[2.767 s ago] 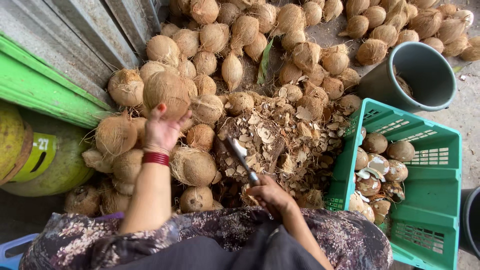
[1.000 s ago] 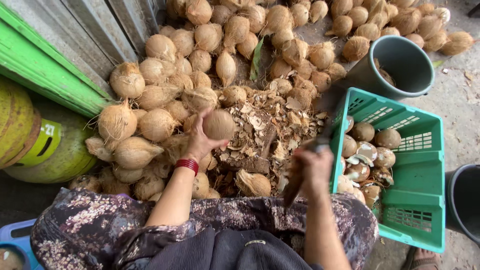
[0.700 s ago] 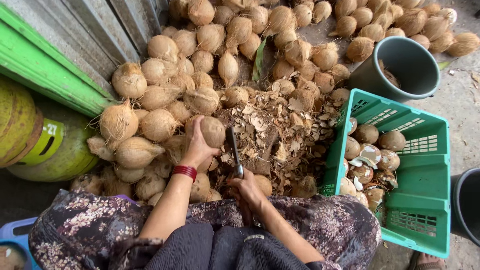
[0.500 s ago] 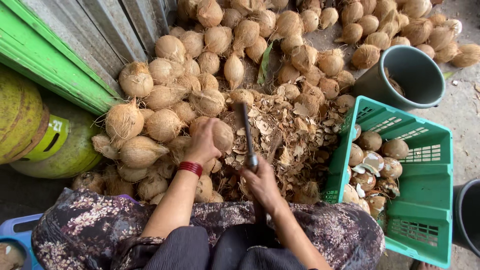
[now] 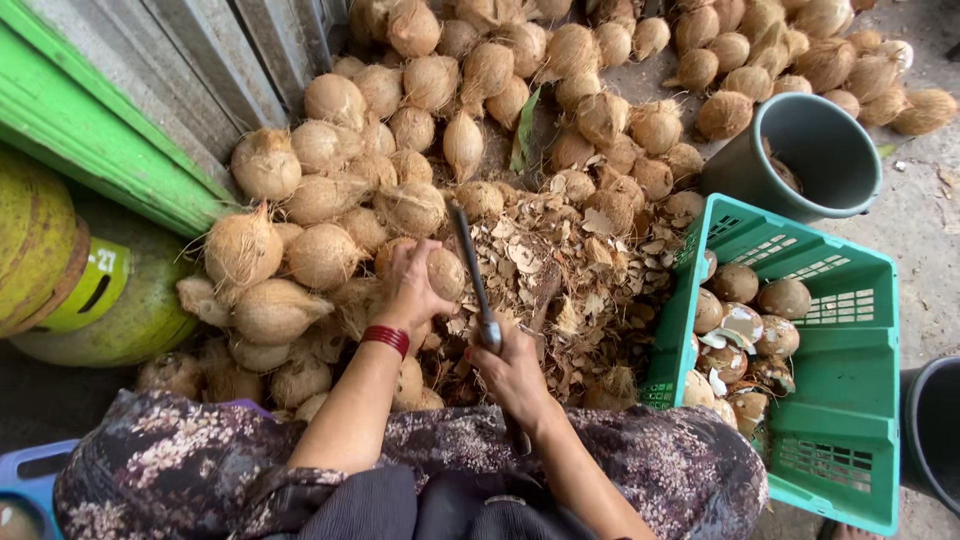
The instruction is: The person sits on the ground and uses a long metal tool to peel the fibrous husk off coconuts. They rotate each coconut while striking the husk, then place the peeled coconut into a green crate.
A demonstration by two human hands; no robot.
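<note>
I sit over bare grey ground (image 5: 915, 215). A heap of husked coconuts (image 5: 420, 90) covers it across the top and left of the frame, husk chips (image 5: 585, 270) at centre, a green crate (image 5: 850, 400) lower right, a grey bucket (image 5: 815, 150) upper right.

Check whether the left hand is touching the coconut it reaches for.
Touching: the head view shows the left hand wrapped over the coconut, fingers on its husk.

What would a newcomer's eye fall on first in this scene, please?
A great heap of husked coconuts fills the top and left. At its foot the left hand holds one coconut, and the right hand raises a knife beside it over the brown shell scraps. At right, a green crate holds peeled coconuts.
</note>
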